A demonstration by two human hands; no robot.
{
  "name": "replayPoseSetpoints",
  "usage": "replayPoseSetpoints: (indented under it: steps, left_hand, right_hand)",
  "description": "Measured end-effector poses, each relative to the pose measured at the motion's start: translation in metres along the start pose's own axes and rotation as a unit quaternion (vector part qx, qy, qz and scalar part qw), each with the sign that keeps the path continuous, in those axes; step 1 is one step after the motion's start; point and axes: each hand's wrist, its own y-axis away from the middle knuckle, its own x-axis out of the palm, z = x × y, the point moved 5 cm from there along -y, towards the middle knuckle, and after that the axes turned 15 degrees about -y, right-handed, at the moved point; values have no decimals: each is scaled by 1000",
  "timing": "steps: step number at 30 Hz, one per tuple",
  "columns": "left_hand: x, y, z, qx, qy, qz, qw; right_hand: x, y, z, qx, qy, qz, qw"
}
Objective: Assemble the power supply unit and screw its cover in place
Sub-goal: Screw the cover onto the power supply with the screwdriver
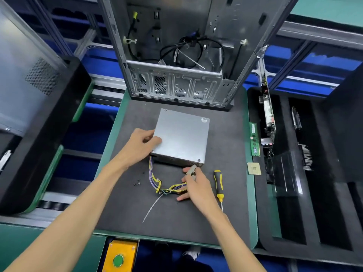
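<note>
A grey metal power supply unit (181, 137) lies on the dark mat (225, 218) in the middle, cover on top. My left hand (140, 145) grips its near left corner, thumb on the cover. A bundle of yellow and purple wires (157, 183) runs out of the unit's front left and loops to the right. My right hand (195, 184) pinches the white connector (191, 170) at the end of that bundle, just in front of the unit. Several small dark screws (137, 182) lie on the mat left of the wires. A yellow-and-black screwdriver (218, 185) lies right of my right hand.
An open computer case (176, 83) stands upright at the mat's far edge. A white cable tie (152, 208) lies below the wires. A RAM stick (254, 139) and a CPU (254, 168) sit on the green border at right, beside black foam trays (294, 213). A yellow button box (119, 256) is at the near edge.
</note>
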Motion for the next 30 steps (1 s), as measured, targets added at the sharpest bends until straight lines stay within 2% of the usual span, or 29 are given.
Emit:
replayPoseSetpoints:
  steps: [3, 9, 12, 14, 19, 24, 30]
  left_hand:
    - [-2, 3, 9, -23, -28, 10, 999]
    - [-13, 26, 21, -87, -67, -96, 989]
    - [-5, 47, 38, -79, -220, -58, 971]
    - [8, 57, 49, -80, -261, -25, 962]
    - [19, 62, 54, -77, -291, -48, 953]
    - [12, 69, 57, -108, -294, -56, 948]
    - [17, 88, 64, -101, -295, -65, 948]
  right_hand:
    - [1, -2, 2, 2, 17, -2, 1000]
    - [-5, -3, 4, -8, 58, -17, 998]
    - [-8, -4, 4, -15, 75, -28, 997]
    - [-9, -3, 4, -28, 90, -32, 995]
    - [-10, 1, 2, -64, 127, -45, 989]
    - [-14, 4, 2, -70, 126, -48, 988]
    - [-15, 7, -1, -74, 105, -47, 991]
